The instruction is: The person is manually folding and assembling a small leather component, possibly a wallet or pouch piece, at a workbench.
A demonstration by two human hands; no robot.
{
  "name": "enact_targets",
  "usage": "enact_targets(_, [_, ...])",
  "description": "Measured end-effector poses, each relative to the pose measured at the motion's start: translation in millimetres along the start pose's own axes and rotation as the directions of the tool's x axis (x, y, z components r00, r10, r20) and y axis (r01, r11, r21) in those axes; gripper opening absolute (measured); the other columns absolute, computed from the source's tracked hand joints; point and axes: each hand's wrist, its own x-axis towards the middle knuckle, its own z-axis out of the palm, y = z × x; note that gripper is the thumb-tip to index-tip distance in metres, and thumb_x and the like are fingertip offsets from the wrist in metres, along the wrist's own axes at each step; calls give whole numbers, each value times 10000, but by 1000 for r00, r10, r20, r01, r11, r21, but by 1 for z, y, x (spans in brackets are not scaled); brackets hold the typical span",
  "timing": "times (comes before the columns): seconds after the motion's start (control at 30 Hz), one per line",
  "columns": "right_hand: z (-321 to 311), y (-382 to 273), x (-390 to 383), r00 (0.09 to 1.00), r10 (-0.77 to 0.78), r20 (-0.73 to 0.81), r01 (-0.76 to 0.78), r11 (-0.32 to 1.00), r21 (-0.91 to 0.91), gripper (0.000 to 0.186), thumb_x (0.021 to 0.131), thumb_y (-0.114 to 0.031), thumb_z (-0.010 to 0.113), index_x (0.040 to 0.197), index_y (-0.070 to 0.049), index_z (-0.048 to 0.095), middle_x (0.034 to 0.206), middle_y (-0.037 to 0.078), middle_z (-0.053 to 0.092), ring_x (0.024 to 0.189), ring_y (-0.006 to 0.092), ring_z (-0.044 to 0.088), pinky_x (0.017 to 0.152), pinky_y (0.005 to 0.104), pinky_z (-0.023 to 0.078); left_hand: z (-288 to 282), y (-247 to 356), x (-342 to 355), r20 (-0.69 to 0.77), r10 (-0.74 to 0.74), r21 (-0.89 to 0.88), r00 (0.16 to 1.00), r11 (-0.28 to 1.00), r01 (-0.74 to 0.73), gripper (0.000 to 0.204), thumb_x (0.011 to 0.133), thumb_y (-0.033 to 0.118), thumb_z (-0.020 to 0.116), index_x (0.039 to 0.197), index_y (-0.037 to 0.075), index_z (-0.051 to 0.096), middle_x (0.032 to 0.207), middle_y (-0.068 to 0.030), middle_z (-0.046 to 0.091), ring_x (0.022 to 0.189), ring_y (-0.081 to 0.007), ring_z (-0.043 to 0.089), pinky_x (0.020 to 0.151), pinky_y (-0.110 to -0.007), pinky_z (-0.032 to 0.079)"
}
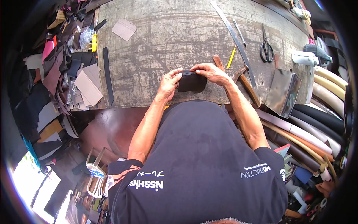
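Observation:
A small black leather piece with rounded lower corners hangs between my two hands, above the near edge of the worn workbench. It may be folded or layered; I cannot tell which. The thumb and fingers of my left hand pinch its upper left corner. My right hand grips the upper right edge, its fingers reaching over the top. Just beyond the right hand lies a wooden tool handle, partly hidden. Beside my right forearm rests a hammer with a wooden handle.
Right of my hands lie a metal ruler, a yellow pencil, a pen, black scissors and a metal box. A black strip, card pieces and leather scraps are at left. Material rolls stand far right.

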Motion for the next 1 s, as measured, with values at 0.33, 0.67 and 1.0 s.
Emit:
enact_targets(0.33, [3,11,3,1000,30,7,-31,982,187,303,982,-122,573,1259,-5,607,1125,56,658,1071,118,575,971,268,431,-6,-3,1,44,-51,-39,998,998,53,300,966,92,617,1249,-3,581,1050,-57,679,943,-108,642,870,-253,511])
enact_targets(0.67, [3,14,9,994,81,75,-90,988,128,292,972,-134,586,1235,-10,622,1024,48,667,996,116,585,916,272,452,5,-1,10,8,-12,206,1000,978,10,207,928,61,668,1123,-7,655,988,-45,692,886,-81,622,813,-223,501])
enact_targets(1.0, [-10,9,-19,994,100,-47,-103,993,-52,315,1000,-146,529,1276,-5,585,1069,97,681,1071,175,605,968,297,446,6,-4,13,-69,52,116,996,992,-44,199,953,124,666,1104,-5,661,960,-36,686,856,-82,615,799,-225,492])
